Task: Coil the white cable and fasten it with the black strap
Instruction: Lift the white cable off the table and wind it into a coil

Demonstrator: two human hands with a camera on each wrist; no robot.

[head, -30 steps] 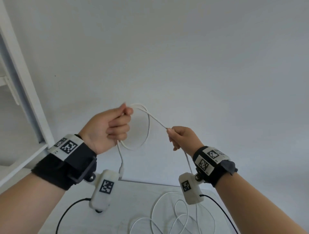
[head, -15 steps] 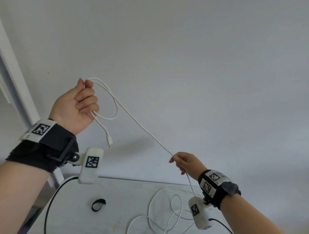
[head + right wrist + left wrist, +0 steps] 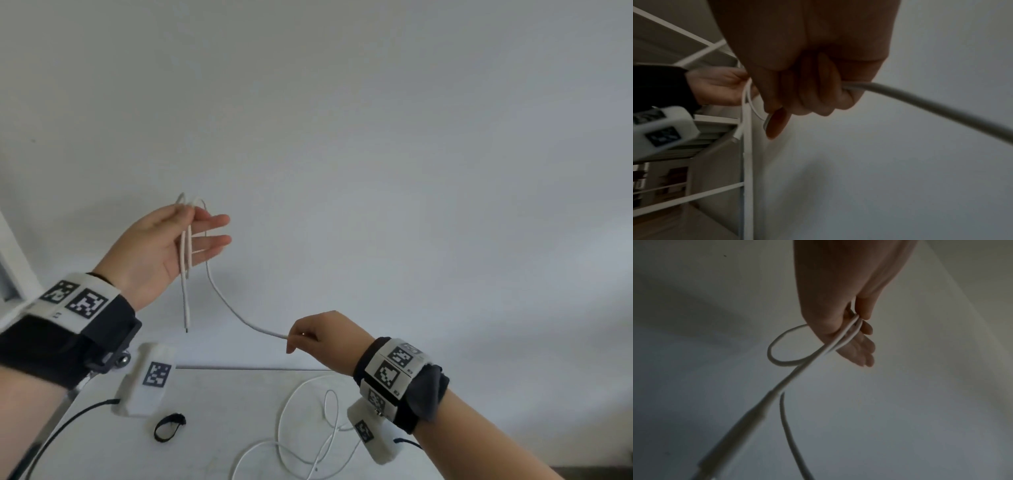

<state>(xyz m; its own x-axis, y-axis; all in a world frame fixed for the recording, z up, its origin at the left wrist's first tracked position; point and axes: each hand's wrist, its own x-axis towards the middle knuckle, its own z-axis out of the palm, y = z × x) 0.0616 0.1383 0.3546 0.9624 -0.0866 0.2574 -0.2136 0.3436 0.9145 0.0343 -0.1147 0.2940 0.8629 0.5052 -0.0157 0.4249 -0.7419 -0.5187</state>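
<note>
The white cable is held up in the air between both hands. My left hand is raised at the left, palm toward me, fingers straight, its thumb pinching several cable strands against the fingers. The connector end hangs below it. My right hand, lower and to the right, grips the cable in curled fingers. The rest of the cable lies in loose loops on the table. The black strap lies in a small ring on the table, left of those loops.
The white table ends against a plain white wall. A white shelf frame stands at the far left, seen also as a white shelf post. Black leads run from the wrist cameras.
My left hand turned palm toward me and straightened its fingers. My right hand moved left toward it, and the cable stretch between them went from taut to sagging.
</note>
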